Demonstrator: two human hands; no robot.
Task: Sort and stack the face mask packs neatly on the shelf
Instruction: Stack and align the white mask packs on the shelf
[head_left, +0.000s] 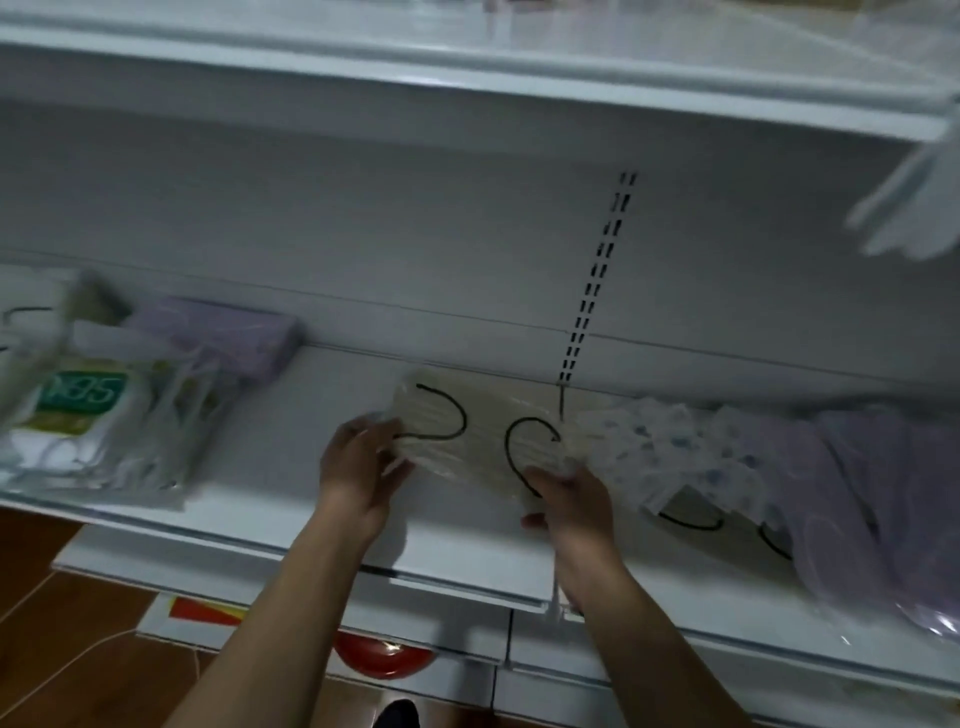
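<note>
Cream face mask pack in clear wrap with black ear loops (478, 436) sits mid-shelf on the white metal shelf (291, 467), held at both ends. The left hand (358, 467) grip is closed on the pack's left short end, fingers curled over the edge. The right hand (571, 499) grip is closed on the near right corner, with the thumb under and the fingers on top. The pack lies between the two hands, tilted, its far edge close to the back panel; can't tell if the underside touches the shelf. Just right of it, touching or overlapping, is a white pack with pale blue dots (670, 441). Beneath that, a second cream pack with black loops (691, 512) is mostly hidden, only the loops and a sliver showing. Far right, a lilac heap of mask packs (857, 493) is cut off by the frame edge, count unclear. Well apart on the left lie a white pack with green label (88, 415), print blurred and unreadable, and a lilac block-shaped pack (228, 332) behind it against the back wall. More packs at the far left edge are smeared by blur. A black slotted upright strip (597, 280) runs up the back panel behind the held pack. An upper white shelf (467, 78) is overhead. A white blurred object (914, 208) at upper right can't be identified. Below the shelf a red round item (384, 657) is partly hidden by the forearm, over brown wood floor (52, 597).
</note>
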